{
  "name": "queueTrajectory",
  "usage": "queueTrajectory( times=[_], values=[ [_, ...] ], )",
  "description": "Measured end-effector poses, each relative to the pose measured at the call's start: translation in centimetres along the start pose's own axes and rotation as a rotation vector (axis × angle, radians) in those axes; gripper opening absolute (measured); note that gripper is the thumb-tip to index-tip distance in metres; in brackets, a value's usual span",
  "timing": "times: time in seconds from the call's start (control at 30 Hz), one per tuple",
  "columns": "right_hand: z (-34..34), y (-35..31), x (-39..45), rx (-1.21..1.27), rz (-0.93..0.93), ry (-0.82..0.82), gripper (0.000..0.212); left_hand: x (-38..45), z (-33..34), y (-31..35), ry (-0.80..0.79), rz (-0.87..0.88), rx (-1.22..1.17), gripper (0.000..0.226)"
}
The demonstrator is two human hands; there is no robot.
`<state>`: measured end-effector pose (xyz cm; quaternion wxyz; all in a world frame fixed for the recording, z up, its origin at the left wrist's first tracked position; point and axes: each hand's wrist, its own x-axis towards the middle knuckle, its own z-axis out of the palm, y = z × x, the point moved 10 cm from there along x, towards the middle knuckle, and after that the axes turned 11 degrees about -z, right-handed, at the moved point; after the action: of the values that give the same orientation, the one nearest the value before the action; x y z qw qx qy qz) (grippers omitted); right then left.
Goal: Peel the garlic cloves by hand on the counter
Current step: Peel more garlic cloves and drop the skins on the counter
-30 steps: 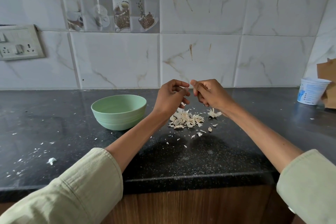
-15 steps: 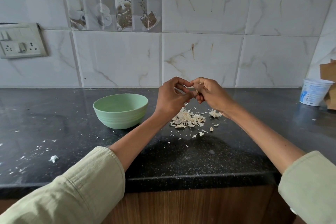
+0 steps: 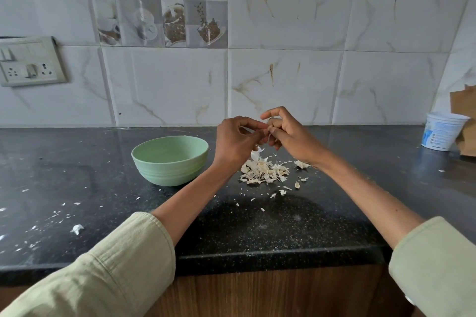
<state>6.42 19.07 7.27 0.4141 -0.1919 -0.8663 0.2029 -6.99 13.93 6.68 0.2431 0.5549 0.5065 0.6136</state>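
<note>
Both hands are raised above a dark speckled counter (image 3: 257,237), fingertips meeting. The left hand (image 3: 235,140) and the right hand (image 3: 289,131) are curled around something small between them; it is mostly hidden, though a thin pale strip of skin (image 3: 268,138) hangs below the fingertips. Beneath the hands lies a pile of garlic peels (image 3: 264,171), with loose flakes scattered nearer. Just left of the pile stands a light green bowl (image 3: 170,161). A white plastic tub (image 3: 441,131) stands at the far right near the tiled wall (image 3: 296,80). A switchboard (image 3: 28,62) is mounted on the wall at the left.
</note>
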Motion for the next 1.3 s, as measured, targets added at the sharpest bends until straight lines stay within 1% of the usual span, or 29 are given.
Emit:
queueTrajectory(
  times=[0.23, 0.4, 0.6, 0.7, 0.9, 1.03, 1.2, 1.3],
  values=[
    [-1.2, 0.8, 0.1, 0.106, 0.074, 0.106, 0.017, -0.1, -0.5, 0.1, 0.063, -0.016, 0.023, 0.008],
    [-1.3, 0.6, 0.1, 0.123, 0.072, 0.123, 0.019, -0.3, -0.4, 0.4, 0.076, 0.012, 0.062, 0.008],
    [-1.2, 0.5, 0.2, 0.176, 0.082, 0.124, 0.008, -0.2, -0.5, 0.4, 0.101, 0.027, 0.093, 0.009],
    [-1.2, 0.3, 0.1, 0.19, 0.092, 0.12, 0.007, -0.2, -0.4, 0.4, 0.103, 0.04, 0.119, 0.01],
    [-2.1, 0.0, 0.0, 0.133, 0.058, 0.154, 0.007, -0.2, -0.5, 0.2, 0.104, 0.023, 0.106, 0.015],
    [-2.6, -0.7, 0.0, 0.059, 0.005, 0.162, 0.008, -0.3, -0.7, 0.3, 0.091, 0.006, 0.038, 0.022],
    [-2.8, -1.0, -0.1, 0.033, -0.024, 0.155, 0.008, -0.5, -0.5, 0.6, 0.057, 0.006, 0.032, 0.011],
    [-2.8, -1.0, -0.1, 0.033, -0.028, 0.147, 0.007, -0.4, -0.7, 0.4, 0.049, -0.007, 0.013, 0.013]
  ],
)
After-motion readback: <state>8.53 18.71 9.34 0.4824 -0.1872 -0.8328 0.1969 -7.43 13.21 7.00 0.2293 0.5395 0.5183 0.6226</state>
